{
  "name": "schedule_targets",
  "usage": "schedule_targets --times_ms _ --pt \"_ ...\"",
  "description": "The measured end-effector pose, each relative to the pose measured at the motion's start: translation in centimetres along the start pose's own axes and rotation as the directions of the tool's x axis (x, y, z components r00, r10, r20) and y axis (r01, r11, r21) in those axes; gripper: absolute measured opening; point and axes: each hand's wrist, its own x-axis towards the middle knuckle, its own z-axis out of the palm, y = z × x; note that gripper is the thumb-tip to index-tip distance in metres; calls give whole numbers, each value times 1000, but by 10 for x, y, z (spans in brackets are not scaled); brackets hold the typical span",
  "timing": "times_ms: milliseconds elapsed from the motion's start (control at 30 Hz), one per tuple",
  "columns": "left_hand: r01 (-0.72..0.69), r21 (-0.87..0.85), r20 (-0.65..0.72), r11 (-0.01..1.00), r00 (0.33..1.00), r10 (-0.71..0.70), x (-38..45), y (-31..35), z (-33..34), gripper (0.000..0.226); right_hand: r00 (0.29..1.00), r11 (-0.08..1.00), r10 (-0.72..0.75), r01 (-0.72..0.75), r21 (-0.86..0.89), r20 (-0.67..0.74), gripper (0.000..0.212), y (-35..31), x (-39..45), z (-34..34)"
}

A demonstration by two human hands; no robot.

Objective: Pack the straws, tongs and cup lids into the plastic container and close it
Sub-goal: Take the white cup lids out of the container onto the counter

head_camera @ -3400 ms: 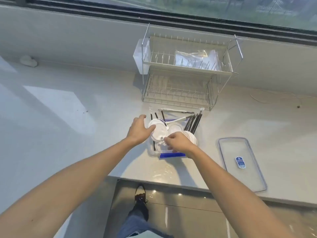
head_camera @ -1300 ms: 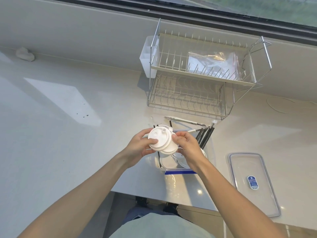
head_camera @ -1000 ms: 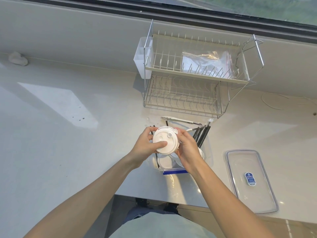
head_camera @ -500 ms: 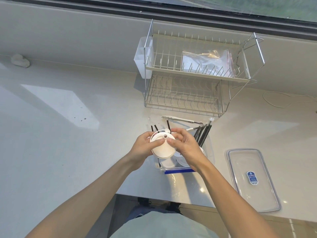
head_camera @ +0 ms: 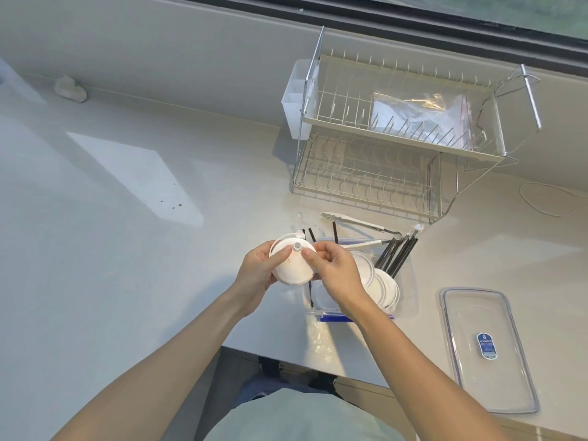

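Cup lids, thin white plastic discs (head_camera: pixel 291 264), look light and bendy; both hands, left (head_camera: pixel 258 272) and right (head_camera: pixel 334 272), pinch the rims above the clear plastic container (head_camera: pixel 410 291).

A two-tier metal wire dish rack (head_camera: pixel 394 148) stands at the upper right of the frame on the pale grey table (head_camera: pixel 127 249), against the wall. A white plastic cutlery cup (head_camera: pixel 297 100) hangs on its left side, and a clear crinkled plastic bag (head_camera: pixel 423 117) lies on its top tier. A small crumpled white lump (head_camera: pixel 70 92) sits at the upper left. A thin white cord (head_camera: pixel 547 200) loops at the right edge.
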Motion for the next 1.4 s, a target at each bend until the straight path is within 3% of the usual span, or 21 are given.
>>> schedule_targets --times_ms 67,167,333,433,500,633,700,767,867,933,1000,1100,1167,1233,1300,1400 --pt "-16 -1 -55 1000 998 16 -3 3 -22 31 999 998 14 -12 -63 30 20 1 8 23" --pt "-38 158 -198 987 978 69 -5 -7 -60 25 997 962 26 -4 -272 75 18 10 16 57" --pt "91 391 -442 916 891 100 1 -45 -100 15 964 794 132 37 -606 231 22 46 19 103" --pt "152 542 -441 827 889 126 6 -65 -106 16 948 698 179 64 -713 261 28 67 17 114" --pt "170 670 -411 722 895 171 8 -76 -108 18 936 553 158 181 -814 315 33 77 15 114" --pt "243 817 -403 523 890 215 10 -82 -111 29 906 263 70 387 -884 418 63 82 11 112" --pt "288 834 -412 470 892 186 11 -78 -109 41 900 208 13 425 -881 437 71 73 10 110" --pt "265 852 -399 451 887 232 13 -70 -102 48 894 262 -128 448 -855 430 60 58 6 101" --pt "87 813 -312 576 900 304 15 -46 -72 36 849 297 -423 459 -837 315 31 35 4 69" --pt "-81 798 -180 598 914 364 17 -28 -44 21 838 330 -517 383 -863 175 23 29 6 34" --pt "-265 814 19 516 901 432 21 -18 -12 13 843 352 -531 310 -883 85 22 26 8 -4" --pt "-485 782 297 391 842 450 27 -19 32 16 889 236 -436 264 -935 141 37 33 6 -55" --pt "-528 790 426 312 838 341 33 -24 55 31 935 120 -297 240 -963 196 50 43 2 -80" --pt "-533 820 502 209 845 187 37 -33 71 47 956 73 -211 223 -972 204 55 54 0 -97" --pt "-520 840 516 157 854 70 41 -42 81 56 955 83 -222 221 -972 198 48 62 0 -106" --pt "-489 846 494 211 869 32 44 -52 82 57 929 128 -321 235 -964 183 27 60 4 -113"
